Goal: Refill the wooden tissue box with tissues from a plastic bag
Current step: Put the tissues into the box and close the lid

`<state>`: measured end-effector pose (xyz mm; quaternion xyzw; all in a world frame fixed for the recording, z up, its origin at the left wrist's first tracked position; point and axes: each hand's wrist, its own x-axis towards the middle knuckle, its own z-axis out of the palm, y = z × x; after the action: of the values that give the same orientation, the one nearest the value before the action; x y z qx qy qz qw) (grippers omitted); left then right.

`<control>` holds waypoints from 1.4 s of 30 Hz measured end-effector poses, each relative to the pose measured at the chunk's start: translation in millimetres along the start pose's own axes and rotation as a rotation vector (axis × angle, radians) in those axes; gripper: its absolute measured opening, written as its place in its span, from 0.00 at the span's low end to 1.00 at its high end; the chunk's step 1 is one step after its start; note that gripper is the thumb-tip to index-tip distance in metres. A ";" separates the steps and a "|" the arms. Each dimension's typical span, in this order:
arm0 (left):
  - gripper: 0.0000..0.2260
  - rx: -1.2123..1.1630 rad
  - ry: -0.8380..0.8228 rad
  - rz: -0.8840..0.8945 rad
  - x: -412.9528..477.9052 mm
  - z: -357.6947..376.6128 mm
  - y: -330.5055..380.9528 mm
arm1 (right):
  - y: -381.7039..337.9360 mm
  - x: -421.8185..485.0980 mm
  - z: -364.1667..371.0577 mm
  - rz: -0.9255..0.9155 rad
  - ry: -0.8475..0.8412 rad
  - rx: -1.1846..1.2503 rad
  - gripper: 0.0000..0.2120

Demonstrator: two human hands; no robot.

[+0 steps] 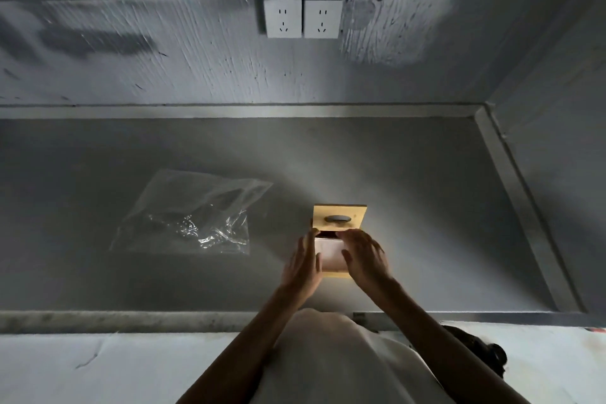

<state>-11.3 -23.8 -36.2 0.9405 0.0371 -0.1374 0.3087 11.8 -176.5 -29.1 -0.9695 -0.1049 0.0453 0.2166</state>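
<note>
Head view: both hands are at the small light-wood tissue box (334, 273), which sits on the grey counter (426, 207) near its front edge. The left hand (303, 264) lies flat along the box's left side, fingers extended and together, apparently steadying the box or guiding the contents; it grips nothing that can be seen. The right hand (364, 256) is spread open, palm down, over the right part of the box opening, fingers loosely splayed, seemingly pressing the white stack of tissues (329, 254) down into the cavity; no pinch or closed grasp is visible. The tissues already sit inside the box, between the two hands. The square wooden lid with an oval slot (339, 216) stands tilted up at the far edge of the box, judged to be kept back so the opening is free for loading; whether it is hinged cannot be told. Well to the left, apart from the box, the clear plastic bag (193, 216) lies flat and crumpled on the counter, appearing emptied and set aside out of the working area. Two white wall sockets (301, 18) are mounted on the rough grey wall behind. Judgement: filling is nearly complete; closing the lid remains.
</note>
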 end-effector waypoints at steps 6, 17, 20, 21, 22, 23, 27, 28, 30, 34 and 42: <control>0.17 0.241 -0.090 0.082 6.1 -8.1 4.5 | 23.9 -11.5 4.3 0.220 -0.090 -0.055 0.18; 0.23 0.344 -0.182 0.023 12.5 -4.7 4.6 | 18.8 -14.0 15.0 0.255 -0.083 0.038 0.25; 0.21 0.319 -0.181 0.002 13.1 -3.9 1.2 | 17.2 -14.5 14.1 0.245 -0.066 0.039 0.20; 0.20 0.299 -0.196 -0.016 13.5 -5.6 1.4 | 19.6 -14.1 15.2 0.240 -0.110 0.022 0.18; 0.19 0.273 -0.207 -0.028 13.9 -8.0 1.7 | 23.1 -13.6 16.2 0.231 -0.166 0.027 0.17; 0.19 0.240 -0.210 -0.033 13.8 -11.3 1.2 | 25.6 -12.3 14.5 0.222 -0.200 0.067 0.16; 0.08 -0.029 0.076 0.026 21.4 -33.1 -5.2 | 31.9 -6.1 -8.8 0.289 0.018 0.384 0.12; 0.09 -0.155 0.104 0.032 26.4 -40.6 -6.0 | 34.1 -3.2 -17.2 0.317 0.055 0.516 0.13; 0.20 -0.528 -0.043 -0.040 35.5 -58.6 0.7 | 36.2 3.9 -34.5 0.383 -0.044 0.968 0.20; 0.29 -1.011 -0.402 -0.302 44.4 -69.2 13.0 | 34.7 20.8 -48.4 0.605 -0.308 1.392 0.30; 0.19 -1.039 -0.289 -0.282 36.0 -50.2 0.9 | 29.8 0.0 -39.4 0.491 -0.252 1.366 0.33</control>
<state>35.2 4.6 -7.1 0.6221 0.1827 -0.2687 0.7124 22.6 -219.0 -6.4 -0.6016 0.1427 0.2587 0.7422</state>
